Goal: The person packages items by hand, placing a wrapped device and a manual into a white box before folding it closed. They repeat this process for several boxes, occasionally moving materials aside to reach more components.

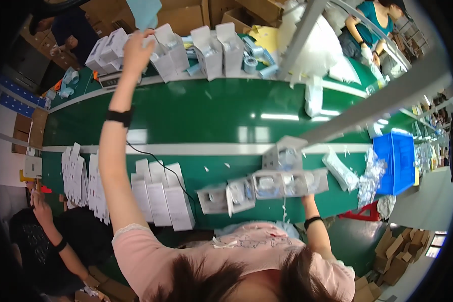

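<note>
My left arm stretches across the bench. At its far side my left hand is closed, its fingertips at the lower edge of a light blue sheet. Beside that hand stand closed white boxes and an open white box. Close to my body is a cluster of open white boxes with clear-wrapped items inside. Against the near side of the rightmost box is my right hand, its fingers mostly hidden by the box.
Flat white cartons lie on the green bench. A blue crate and clear wrap are at the right. White foam sheeting hangs behind a grey post. Other people work at far left, near left and far right.
</note>
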### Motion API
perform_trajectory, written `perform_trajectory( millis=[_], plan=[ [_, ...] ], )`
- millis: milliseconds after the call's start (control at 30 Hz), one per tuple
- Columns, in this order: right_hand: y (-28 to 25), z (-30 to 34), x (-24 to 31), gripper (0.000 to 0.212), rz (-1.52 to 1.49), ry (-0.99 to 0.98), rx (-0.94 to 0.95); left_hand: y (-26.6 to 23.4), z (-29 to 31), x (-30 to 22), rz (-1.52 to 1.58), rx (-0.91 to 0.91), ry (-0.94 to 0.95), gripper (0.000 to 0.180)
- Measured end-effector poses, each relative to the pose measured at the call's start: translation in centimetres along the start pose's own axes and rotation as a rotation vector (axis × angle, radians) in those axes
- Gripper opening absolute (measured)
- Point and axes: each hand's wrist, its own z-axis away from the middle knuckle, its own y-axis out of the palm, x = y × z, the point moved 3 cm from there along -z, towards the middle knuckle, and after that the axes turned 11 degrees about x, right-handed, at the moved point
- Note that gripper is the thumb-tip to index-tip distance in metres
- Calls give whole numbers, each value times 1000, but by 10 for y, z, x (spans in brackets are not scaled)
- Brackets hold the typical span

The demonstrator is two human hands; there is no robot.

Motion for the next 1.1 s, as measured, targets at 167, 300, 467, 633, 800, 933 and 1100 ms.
perform_trajectory(
  millis=[167, 300, 467, 633, 800, 933, 1100],
  plan=[
    [3, -9, 17, 41, -689, 64, 16, -87, 75, -102, 162, 344, -114, 19],
    [-14, -6, 46, 42, -733, 59, 218, -93, 168, -200, 199, 658, -284, 31],
    [-13, -9, 45, 41, -642, 35, 447, -43, 210, -272, 235, 780, -25, 46],
    [9, -3, 63, 42, -690, 90, 475, 71, 149, -298, 71, 829, 218, 51],
    [12, -2, 64, 46, -669, 54, 454, 164, 115, -299, 198, 1112, 280, 18],
    [10, 1, 64, 48, -650, 120, 424, 148, 117, -285, 287, 1076, 262, 9],
    [12, 4, 77, 49, -642, 165, 454, 74, 120, -234, 144, 928, 8, 7]
  ],
)
